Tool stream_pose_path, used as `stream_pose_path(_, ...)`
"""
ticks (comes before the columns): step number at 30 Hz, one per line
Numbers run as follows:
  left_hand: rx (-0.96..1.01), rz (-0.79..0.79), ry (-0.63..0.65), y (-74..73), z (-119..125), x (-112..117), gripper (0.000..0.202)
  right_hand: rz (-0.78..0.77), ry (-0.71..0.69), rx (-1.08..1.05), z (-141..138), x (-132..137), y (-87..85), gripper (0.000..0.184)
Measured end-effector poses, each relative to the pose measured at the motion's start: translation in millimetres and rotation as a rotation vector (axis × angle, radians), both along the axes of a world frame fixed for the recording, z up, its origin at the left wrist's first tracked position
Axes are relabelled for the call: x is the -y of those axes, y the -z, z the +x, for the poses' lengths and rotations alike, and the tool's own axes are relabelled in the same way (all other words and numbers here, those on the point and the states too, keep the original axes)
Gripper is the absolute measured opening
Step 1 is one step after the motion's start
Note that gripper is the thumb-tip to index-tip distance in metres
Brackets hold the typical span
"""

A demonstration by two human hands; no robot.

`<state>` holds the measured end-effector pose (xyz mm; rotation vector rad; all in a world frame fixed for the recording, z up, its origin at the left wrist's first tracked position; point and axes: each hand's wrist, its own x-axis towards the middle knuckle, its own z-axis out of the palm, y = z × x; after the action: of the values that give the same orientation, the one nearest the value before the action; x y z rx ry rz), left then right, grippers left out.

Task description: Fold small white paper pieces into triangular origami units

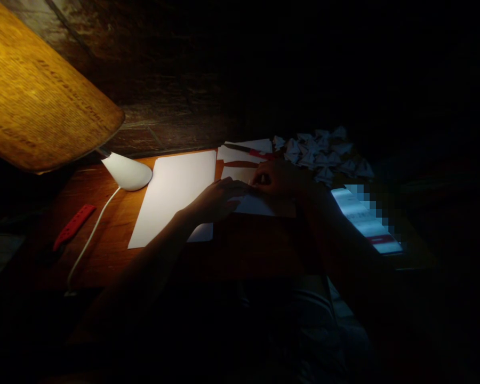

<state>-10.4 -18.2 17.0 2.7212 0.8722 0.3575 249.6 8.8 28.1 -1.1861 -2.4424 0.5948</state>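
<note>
In dim lamplight my left hand (218, 198) lies on a small white paper piece (254, 205) on the wooden table (104, 250), fingers bent down against it. My right hand (276, 178) pinches the far edge of the same paper, fingers pressed together. A larger white sheet (176, 194) lies just left of my left hand. Cut white paper strips (244, 152) rest beyond my hands, with a red-handled tool (256, 153) on them.
A pile of several folded white paper pieces (324, 154) sits at the back right. A lit screen (364, 218) glows at the right. A white lamp base (128, 172) with cord, its yellow shade (36, 96), and a red strap (74, 226) are at the left.
</note>
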Motion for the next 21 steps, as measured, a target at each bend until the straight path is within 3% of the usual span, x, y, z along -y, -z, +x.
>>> stream_pose_path(9,0.024,-0.028,0.001,3.3,-1,-3,0.040,0.009,0.038,0.081,-4,3,-6.4,0.025)
stream_pose_path(21,0.097,-0.037,0.031,5.6,-3,-7,0.030,0.033,0.034,0.082,-8,-2,4.3,0.023)
